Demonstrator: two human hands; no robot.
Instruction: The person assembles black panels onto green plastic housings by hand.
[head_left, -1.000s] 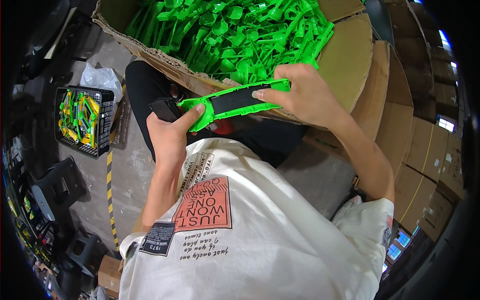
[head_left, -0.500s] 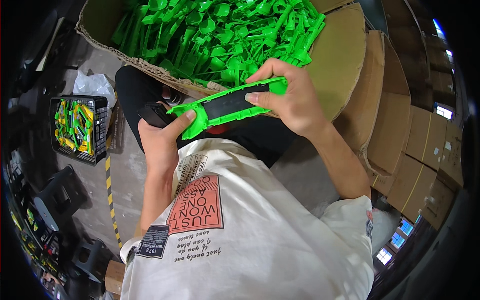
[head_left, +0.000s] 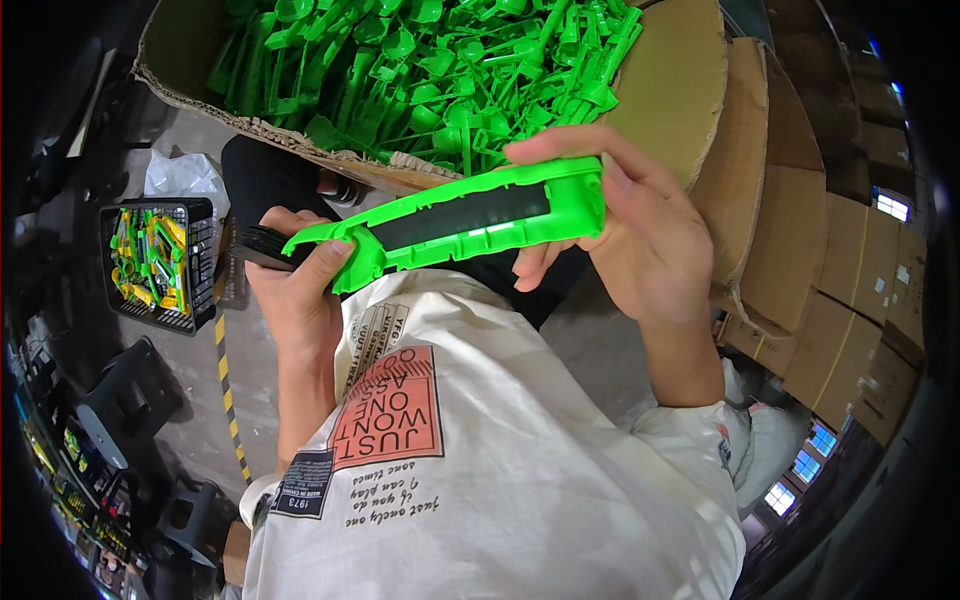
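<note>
A long green plastic shell (head_left: 560, 215) lies tilted between my two hands above my lap, its hollow side facing me. A flat black strip (head_left: 470, 215) sits inside it along the length. My left hand (head_left: 300, 275) is closed on the shell's narrow left end, thumb pressed on the green plastic. The same hand also keeps a small stack of thin black pieces (head_left: 265, 245) in its fingers. Around the wider right end curls my right hand (head_left: 650, 235), one finger along the upper edge and other fingertips showing below; part of its grip is hidden behind the shell.
Just beyond my hands stands a large cardboard box (head_left: 680, 90) heaped with green plastic parts (head_left: 430, 80). A black crate (head_left: 200, 235) of green and yellow pieces is on the floor at left, near striped tape (head_left: 230, 410). Stacked cartons (head_left: 840, 330) rise at right.
My right thumb has lifted off the black strip, and that hand has shifted right and opened around the shell's end. The shell has turned slightly and come closer to the view.
</note>
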